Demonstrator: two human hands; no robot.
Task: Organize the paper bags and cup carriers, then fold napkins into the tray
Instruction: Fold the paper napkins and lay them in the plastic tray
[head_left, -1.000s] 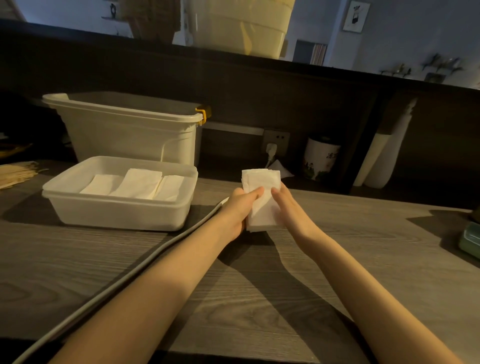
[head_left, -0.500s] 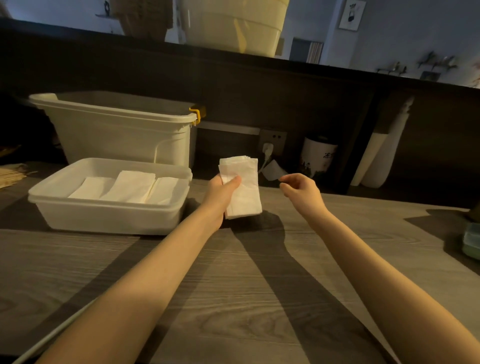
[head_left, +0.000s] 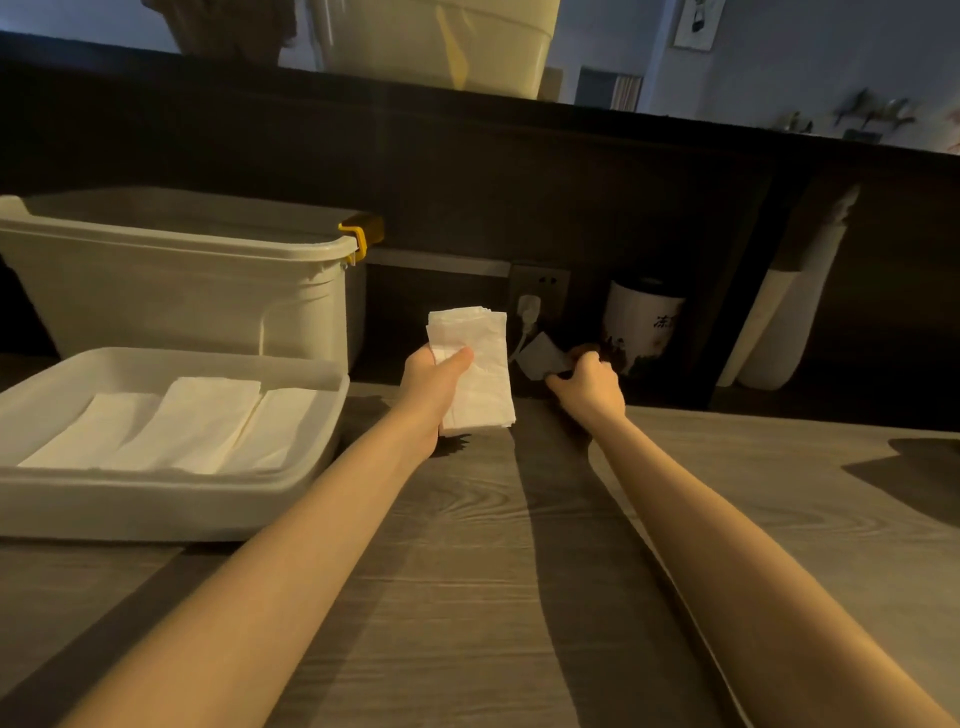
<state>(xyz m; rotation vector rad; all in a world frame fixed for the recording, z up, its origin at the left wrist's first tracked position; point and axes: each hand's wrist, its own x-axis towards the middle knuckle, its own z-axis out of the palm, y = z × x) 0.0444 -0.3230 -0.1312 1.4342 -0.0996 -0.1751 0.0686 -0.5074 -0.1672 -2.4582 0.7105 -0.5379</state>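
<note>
My left hand (head_left: 434, 379) grips a stack of white napkins (head_left: 480, 374) upright above the wooden counter, thumb across its front. My right hand (head_left: 589, 387) has reached to the back of the counter and its curled fingers pinch a loose white napkin (head_left: 540, 356) lying in shadow below the wall socket. A white tray (head_left: 171, 506) sits at the left with three folded napkins (head_left: 208, 426) laid side by side inside it.
A large white storage bin (head_left: 208, 291) with a yellow latch stands behind the tray. A plug (head_left: 529, 312) sits in the wall socket, and a white canister (head_left: 641, 325) and a stack of cups (head_left: 779, 322) stand at the back right against the dark panel.
My right hand let go of the napkin stack and moved back and right to the loose napkin by the socket. My left hand kept the stack and shifted slightly left.
</note>
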